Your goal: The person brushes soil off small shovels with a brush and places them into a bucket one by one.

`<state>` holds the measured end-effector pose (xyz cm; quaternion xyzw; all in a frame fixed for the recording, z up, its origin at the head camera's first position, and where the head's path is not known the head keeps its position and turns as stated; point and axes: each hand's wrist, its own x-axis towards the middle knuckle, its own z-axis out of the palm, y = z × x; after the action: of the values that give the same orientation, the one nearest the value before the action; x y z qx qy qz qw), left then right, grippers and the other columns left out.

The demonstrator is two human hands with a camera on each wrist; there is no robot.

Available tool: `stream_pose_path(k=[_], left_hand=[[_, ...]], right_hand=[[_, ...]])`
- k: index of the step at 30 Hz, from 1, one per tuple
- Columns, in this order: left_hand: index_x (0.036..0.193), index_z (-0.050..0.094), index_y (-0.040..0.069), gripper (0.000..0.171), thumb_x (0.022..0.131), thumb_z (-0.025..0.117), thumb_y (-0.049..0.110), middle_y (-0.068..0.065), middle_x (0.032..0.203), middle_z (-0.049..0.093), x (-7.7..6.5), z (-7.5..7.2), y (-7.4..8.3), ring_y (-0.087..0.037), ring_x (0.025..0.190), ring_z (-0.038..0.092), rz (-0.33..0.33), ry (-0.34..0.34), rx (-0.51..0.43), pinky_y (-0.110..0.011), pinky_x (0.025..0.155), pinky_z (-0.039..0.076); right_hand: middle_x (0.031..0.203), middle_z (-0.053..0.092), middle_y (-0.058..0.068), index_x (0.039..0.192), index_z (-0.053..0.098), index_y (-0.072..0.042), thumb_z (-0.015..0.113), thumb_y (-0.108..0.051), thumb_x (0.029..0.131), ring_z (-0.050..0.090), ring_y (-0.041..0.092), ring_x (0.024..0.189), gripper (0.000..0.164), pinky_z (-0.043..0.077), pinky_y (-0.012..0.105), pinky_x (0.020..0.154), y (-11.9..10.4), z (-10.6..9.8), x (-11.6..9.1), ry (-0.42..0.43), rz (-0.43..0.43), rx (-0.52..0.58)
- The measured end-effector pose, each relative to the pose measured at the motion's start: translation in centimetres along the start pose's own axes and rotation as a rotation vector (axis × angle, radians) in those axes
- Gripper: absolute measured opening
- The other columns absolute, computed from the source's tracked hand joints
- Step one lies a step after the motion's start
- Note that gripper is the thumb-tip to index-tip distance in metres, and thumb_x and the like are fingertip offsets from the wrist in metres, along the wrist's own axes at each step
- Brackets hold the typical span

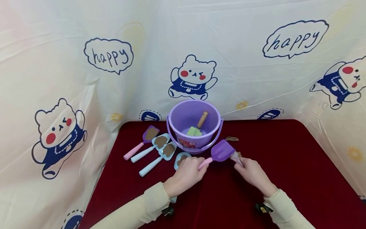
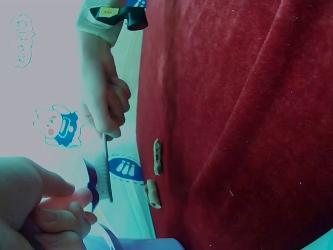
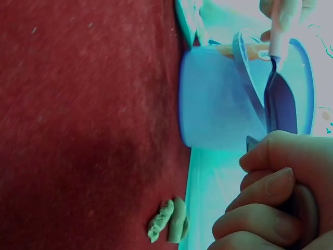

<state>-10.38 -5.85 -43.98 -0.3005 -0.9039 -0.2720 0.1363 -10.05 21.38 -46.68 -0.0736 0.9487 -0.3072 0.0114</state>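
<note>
My left hand [image 1: 188, 173] grips the pink handle of a toy shovel [image 1: 223, 150], its purple blade pointing right and tilted. From the right, my right hand [image 1: 254, 175] pinches a thin, pale, ridged tool [image 1: 236, 158], its tip right at the blade's edge. In the left wrist view this ridged tool [image 2: 104, 174] stands edge-on beside the purple blade, the right hand [image 2: 106, 99] curled above it. The right wrist view shows the shovel blade [image 3: 281, 104] behind my right hand's fingers [image 3: 260, 192], with most of the ridged tool hidden.
A purple bucket [image 1: 174, 119] stands behind the hands, a green shovel [image 1: 195, 131] with wooden handle inside. Left of it lie a purple shovel [image 1: 151, 133] and blue shovels [image 1: 150, 167] bearing brown material. Two clay-like rolls [image 2: 157, 156] [image 2: 152, 194] lie on the red cloth.
</note>
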Motion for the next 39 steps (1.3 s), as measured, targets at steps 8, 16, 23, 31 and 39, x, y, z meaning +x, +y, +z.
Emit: stream_pose_path(k=[8,16,23,31,39], left_hand=[[0.066,0.044,0.016,0.041,0.096,0.072,0.017,0.006,0.057,0.037,0.2,0.2,0.0,-0.010,0.049,0.040,-0.001,-0.010,-0.044,-0.025,0.048,0.034],[0.064,0.042,0.017,0.044,0.098,0.071,0.018,0.007,0.055,0.034,0.2,0.4,-0.2,-0.010,0.049,0.040,0.001,-0.023,-0.016,-0.026,0.048,0.034],[0.067,0.046,0.016,0.039,0.097,0.071,0.017,0.008,0.057,0.035,0.2,0.3,-0.1,-0.010,0.050,0.040,-0.024,-0.016,-0.060,-0.025,0.050,0.035],[0.069,0.047,0.015,0.037,0.098,0.071,0.016,0.007,0.059,0.038,0.1,0.3,-0.2,-0.009,0.051,0.039,-0.015,-0.010,-0.064,-0.024,0.050,0.033],[0.071,0.049,0.015,0.034,0.097,0.071,0.016,0.007,0.060,0.039,0.3,0.4,0.1,-0.011,0.052,0.042,-0.018,-0.009,-0.086,-0.025,0.051,0.035]], right_hand=[[0.059,0.037,-0.010,0.074,0.048,-0.017,0.060,-0.011,0.095,0.033,0.003,0.050,0.026,0.033,0.023,0.049,-0.4,1.3,-0.2,-0.088,-0.047,0.037],[0.060,0.036,-0.009,0.073,0.045,-0.016,0.061,-0.010,0.094,0.032,0.004,0.051,0.027,0.031,0.024,0.049,0.1,0.5,-0.5,-0.029,-0.024,-0.003],[0.060,0.035,-0.009,0.074,0.046,-0.017,0.060,-0.011,0.094,0.032,0.003,0.051,0.025,0.032,0.024,0.049,-0.3,1.3,-0.4,-0.053,-0.036,0.002],[0.060,0.038,-0.006,0.076,0.050,-0.013,0.060,-0.010,0.095,0.035,0.007,0.051,0.022,0.033,0.025,0.048,-0.2,-0.2,-0.1,0.034,-0.007,0.002],[0.061,0.038,-0.008,0.076,0.050,-0.015,0.061,-0.010,0.094,0.035,0.006,0.052,0.022,0.033,0.025,0.049,-0.4,-0.4,-0.2,-0.037,-0.036,0.008]])
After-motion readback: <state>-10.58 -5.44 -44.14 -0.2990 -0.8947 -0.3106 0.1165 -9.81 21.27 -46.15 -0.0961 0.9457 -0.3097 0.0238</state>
